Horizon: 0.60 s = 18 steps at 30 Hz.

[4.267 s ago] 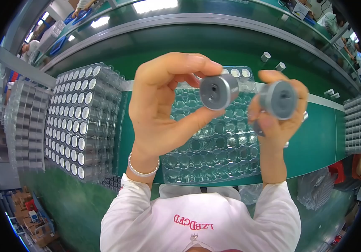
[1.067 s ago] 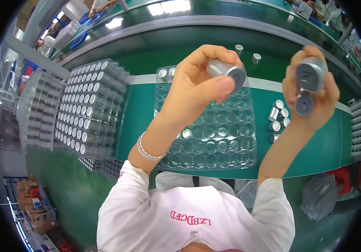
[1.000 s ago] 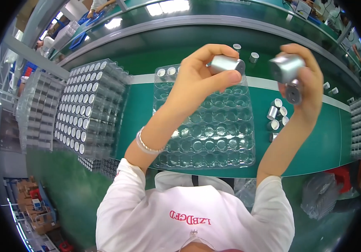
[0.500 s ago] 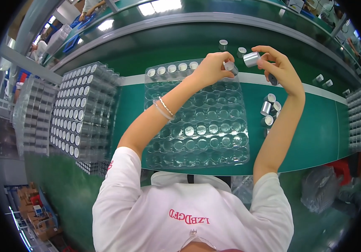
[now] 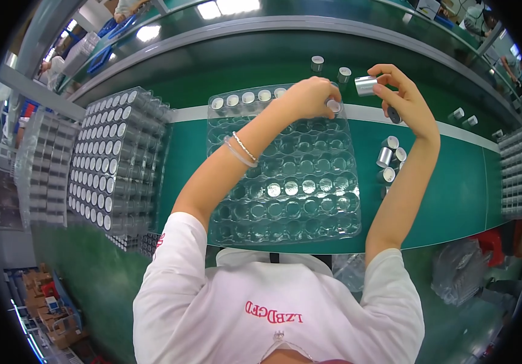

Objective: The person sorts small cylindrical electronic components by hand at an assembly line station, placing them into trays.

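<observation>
Left fingers [image 5: 335, 92] pinch cylinder [image 5: 333, 105] at tray [image 5: 318, 165], right fingers [image 5: 389, 69] second cylinder [image 5: 365, 86]; loose cylinders [image 5: 384, 157] right, stacked trays [image 5: 142, 161] left.

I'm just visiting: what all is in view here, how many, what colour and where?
Worktable: one, green, centre
Moulded tray: at least one, clear, mid-table
Cylinders in the tray: at least five, silver with white tops, far row
Loose cylinders: at least nine, silver, right of and beyond the tray
Held cylinders: three, silver and grey, tray's far right corner and beside it
Tray stacks: at least three, clear and silver, left and far right
Cardboard boxes: several, brown, lower left
Plastic bag: one, greyish, lower right
Shirt: one, white, bottom
Left hand: one, bare, gripping one cylinder
Right hand: one, bare, gripping two
</observation>
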Motion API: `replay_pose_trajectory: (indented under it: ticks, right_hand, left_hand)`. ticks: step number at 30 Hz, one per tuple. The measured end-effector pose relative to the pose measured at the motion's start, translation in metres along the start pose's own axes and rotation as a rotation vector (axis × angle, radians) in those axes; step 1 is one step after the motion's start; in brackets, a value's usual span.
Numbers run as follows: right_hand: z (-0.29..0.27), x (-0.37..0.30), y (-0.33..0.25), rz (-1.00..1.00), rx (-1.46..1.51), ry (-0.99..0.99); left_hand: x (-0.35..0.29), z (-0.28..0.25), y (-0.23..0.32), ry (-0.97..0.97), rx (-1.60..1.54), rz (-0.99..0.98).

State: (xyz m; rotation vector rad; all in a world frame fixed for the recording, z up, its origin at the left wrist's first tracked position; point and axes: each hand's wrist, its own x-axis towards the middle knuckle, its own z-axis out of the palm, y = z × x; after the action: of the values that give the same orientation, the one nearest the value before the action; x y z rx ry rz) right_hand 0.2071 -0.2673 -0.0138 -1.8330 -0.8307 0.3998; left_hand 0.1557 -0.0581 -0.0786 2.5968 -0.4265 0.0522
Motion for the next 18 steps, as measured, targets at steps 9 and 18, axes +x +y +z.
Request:
replay_pose_trajectory:
  ticks: [9, 18]
  right_hand:
    - [-0.001, -0.002, -0.001, 0.008, -0.022, -0.053]
    - [0.008, -0.002, -0.007, 0.017, 0.066, -0.108]
  left_hand:
    - [-0.002, 0.002, -0.002, 0.210, -0.105, 0.047]
    - [-0.114, -0.096, 0.128, 0.448, -0.637, 0.649]
